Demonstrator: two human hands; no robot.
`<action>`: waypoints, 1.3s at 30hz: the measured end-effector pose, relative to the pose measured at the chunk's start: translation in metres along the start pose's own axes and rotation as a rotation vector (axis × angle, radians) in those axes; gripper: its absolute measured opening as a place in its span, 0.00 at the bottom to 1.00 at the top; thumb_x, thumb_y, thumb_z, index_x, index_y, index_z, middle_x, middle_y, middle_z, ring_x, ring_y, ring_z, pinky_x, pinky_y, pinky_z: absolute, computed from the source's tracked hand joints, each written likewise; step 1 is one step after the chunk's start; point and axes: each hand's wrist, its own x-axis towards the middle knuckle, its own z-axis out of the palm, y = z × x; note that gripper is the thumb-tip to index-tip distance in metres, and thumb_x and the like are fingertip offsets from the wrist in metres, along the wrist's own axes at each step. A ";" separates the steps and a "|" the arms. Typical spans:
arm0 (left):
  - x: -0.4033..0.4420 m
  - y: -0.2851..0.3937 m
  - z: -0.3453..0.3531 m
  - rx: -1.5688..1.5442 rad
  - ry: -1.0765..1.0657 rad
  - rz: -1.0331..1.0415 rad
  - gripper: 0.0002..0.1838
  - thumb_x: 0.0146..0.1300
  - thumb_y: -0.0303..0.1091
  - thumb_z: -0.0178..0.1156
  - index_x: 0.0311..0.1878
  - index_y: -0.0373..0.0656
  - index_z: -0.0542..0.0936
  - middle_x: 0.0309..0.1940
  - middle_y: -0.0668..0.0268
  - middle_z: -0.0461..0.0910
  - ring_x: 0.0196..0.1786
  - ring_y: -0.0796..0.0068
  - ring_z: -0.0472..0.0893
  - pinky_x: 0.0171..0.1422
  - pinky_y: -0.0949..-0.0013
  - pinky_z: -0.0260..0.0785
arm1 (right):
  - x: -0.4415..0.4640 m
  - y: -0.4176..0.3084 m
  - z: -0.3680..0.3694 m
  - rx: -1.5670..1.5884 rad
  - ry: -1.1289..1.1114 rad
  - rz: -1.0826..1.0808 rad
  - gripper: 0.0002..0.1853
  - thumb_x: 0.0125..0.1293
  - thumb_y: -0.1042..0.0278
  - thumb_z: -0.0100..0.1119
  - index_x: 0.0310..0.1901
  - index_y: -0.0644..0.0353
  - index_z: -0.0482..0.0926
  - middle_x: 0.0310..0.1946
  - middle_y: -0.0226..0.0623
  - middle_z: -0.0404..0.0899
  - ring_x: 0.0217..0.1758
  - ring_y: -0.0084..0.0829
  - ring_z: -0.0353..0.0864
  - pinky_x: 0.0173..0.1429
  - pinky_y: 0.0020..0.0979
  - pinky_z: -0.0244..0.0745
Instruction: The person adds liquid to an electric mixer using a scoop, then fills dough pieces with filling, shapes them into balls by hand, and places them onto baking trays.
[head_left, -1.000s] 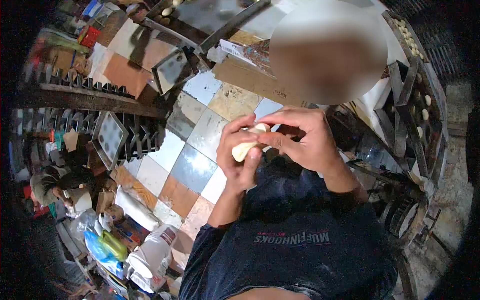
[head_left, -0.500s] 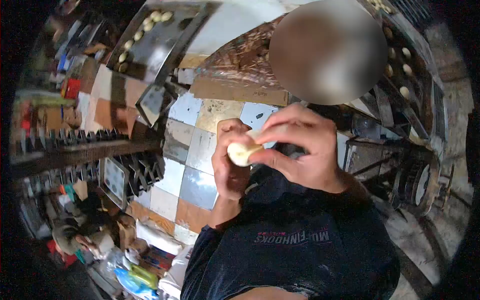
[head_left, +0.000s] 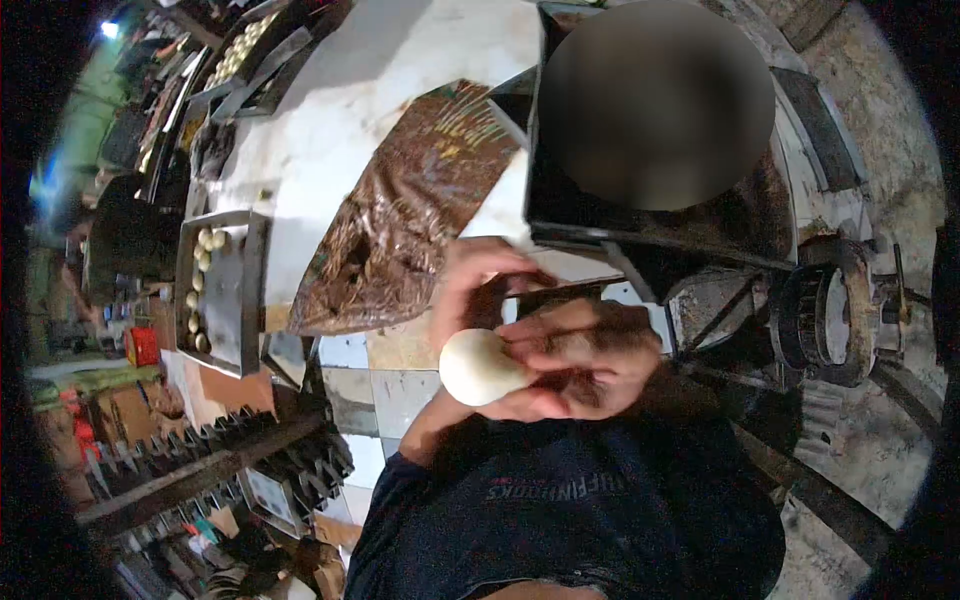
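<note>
Dark shirt, chest | capital lettering: "MUFFINHOOKS", inverted in view, first letter blurred | smaller reddish line adjoining: too faint to read

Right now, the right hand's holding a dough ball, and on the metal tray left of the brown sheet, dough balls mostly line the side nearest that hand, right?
No: in the head view, the metal tray has its little dough balls mostly along the side farthest from the right hand, which does hold a dough ball.
</note>
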 end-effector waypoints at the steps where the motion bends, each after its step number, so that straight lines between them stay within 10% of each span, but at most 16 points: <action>1: 0.015 -0.018 0.005 0.041 -0.133 0.140 0.34 0.36 0.53 0.79 0.39 0.40 0.75 0.39 0.60 0.73 0.40 0.64 0.75 0.41 0.63 0.70 | -0.005 0.006 -0.007 0.101 0.075 0.097 0.11 0.51 0.71 0.67 0.38 0.59 0.84 0.36 0.42 0.84 0.39 0.32 0.85 0.44 0.33 0.78; 4: 0.041 -0.044 0.029 0.265 -0.061 0.207 0.19 0.49 0.42 0.74 0.21 0.41 0.74 0.20 0.65 0.75 0.26 0.67 0.75 0.32 0.67 0.67 | 0.004 0.001 -0.063 -0.338 -0.164 0.287 0.09 0.56 0.72 0.60 0.39 0.62 0.82 0.41 0.45 0.81 0.43 0.41 0.82 0.50 0.36 0.75; 7: 0.044 -0.059 0.049 0.607 -0.096 -0.256 0.20 0.55 0.32 0.69 0.16 0.38 0.68 0.13 0.64 0.69 0.16 0.75 0.66 0.20 0.70 0.57 | 0.018 -0.023 -0.096 -0.600 -0.036 0.414 0.13 0.58 0.73 0.57 0.46 0.64 0.79 0.48 0.49 0.78 0.52 0.44 0.79 0.56 0.39 0.74; 8: 0.043 -0.064 0.055 0.731 -0.309 -0.388 0.14 0.54 0.31 0.69 0.24 0.39 0.71 0.21 0.60 0.75 0.21 0.76 0.71 0.24 0.70 0.62 | 0.019 -0.030 -0.104 -0.692 0.008 0.387 0.14 0.59 0.73 0.57 0.48 0.64 0.78 0.50 0.50 0.77 0.54 0.44 0.77 0.57 0.41 0.73; 9: 0.007 -0.116 0.064 0.615 -0.068 -0.133 0.12 0.55 0.31 0.67 0.29 0.41 0.71 0.27 0.59 0.76 0.27 0.74 0.74 0.29 0.69 0.64 | 0.021 -0.030 -0.108 -0.686 -0.072 0.247 0.16 0.59 0.72 0.57 0.50 0.64 0.77 0.53 0.51 0.74 0.56 0.46 0.75 0.58 0.43 0.72; 12: -0.014 -0.133 0.071 -0.019 -0.262 -0.746 0.14 0.59 0.30 0.62 0.46 0.45 0.71 0.40 0.58 0.75 0.46 0.67 0.75 0.45 0.63 0.68 | 0.012 -0.021 -0.113 -0.930 -0.435 0.075 0.17 0.64 0.68 0.55 0.53 0.67 0.72 0.60 0.52 0.65 0.59 0.50 0.70 0.63 0.46 0.68; 18: 0.052 -0.077 0.088 0.116 -0.817 -0.973 0.27 0.50 0.26 0.71 0.56 0.36 0.74 0.52 0.60 0.78 0.51 0.72 0.77 0.52 0.69 0.72 | 0.015 -0.009 -0.182 -0.606 -0.221 0.466 0.13 0.69 0.63 0.51 0.46 0.65 0.75 0.43 0.43 0.77 0.49 0.37 0.78 0.54 0.35 0.72; 22: 0.057 -0.068 0.050 0.068 -0.752 -0.695 0.34 0.43 0.33 0.77 0.55 0.37 0.74 0.37 0.61 0.79 0.36 0.77 0.75 0.41 0.70 0.70 | 0.040 0.056 -0.253 -0.909 0.099 0.685 0.15 0.73 0.61 0.47 0.48 0.63 0.77 0.39 0.38 0.81 0.43 0.26 0.78 0.50 0.27 0.72; 26: 0.061 -0.051 0.006 0.132 -0.672 -0.348 0.32 0.42 0.31 0.77 0.53 0.39 0.76 0.31 0.67 0.76 0.34 0.75 0.74 0.41 0.72 0.68 | 0.007 0.138 -0.309 -1.345 -0.353 0.680 0.26 0.70 0.56 0.52 0.62 0.63 0.65 0.60 0.49 0.68 0.64 0.44 0.68 0.65 0.39 0.64; 31: 0.018 -0.038 -0.085 0.157 -0.267 -0.575 0.22 0.48 0.28 0.73 0.48 0.41 0.77 0.26 0.73 0.70 0.29 0.83 0.67 0.35 0.78 0.60 | 0.013 0.133 -0.305 -1.212 -0.480 0.647 0.31 0.64 0.60 0.61 0.63 0.66 0.63 0.65 0.51 0.61 0.70 0.47 0.59 0.73 0.41 0.53; 34: -0.013 -0.027 -0.142 0.254 0.007 -0.892 0.19 0.54 0.24 0.68 0.49 0.43 0.76 0.34 0.73 0.70 0.35 0.84 0.70 0.39 0.78 0.63 | 0.043 0.119 -0.286 -1.558 -0.347 0.413 0.26 0.71 0.58 0.50 0.66 0.61 0.64 0.69 0.45 0.60 0.72 0.44 0.57 0.75 0.41 0.46; 35: -0.023 -0.020 -0.170 0.288 0.029 -0.898 0.18 0.55 0.23 0.67 0.49 0.43 0.76 0.34 0.73 0.71 0.36 0.83 0.70 0.40 0.78 0.64 | 0.047 0.119 -0.287 -1.517 -0.179 0.394 0.30 0.72 0.47 0.43 0.68 0.58 0.62 0.69 0.45 0.57 0.72 0.45 0.56 0.75 0.45 0.48; 39: -0.053 -0.005 -0.325 0.578 0.424 -0.496 0.09 0.58 0.29 0.66 0.41 0.40 0.81 0.32 0.67 0.80 0.34 0.84 0.76 0.37 0.77 0.66 | 0.055 0.074 -0.209 -1.462 0.093 0.055 0.21 0.75 0.57 0.42 0.61 0.62 0.69 0.59 0.46 0.70 0.62 0.42 0.70 0.63 0.41 0.68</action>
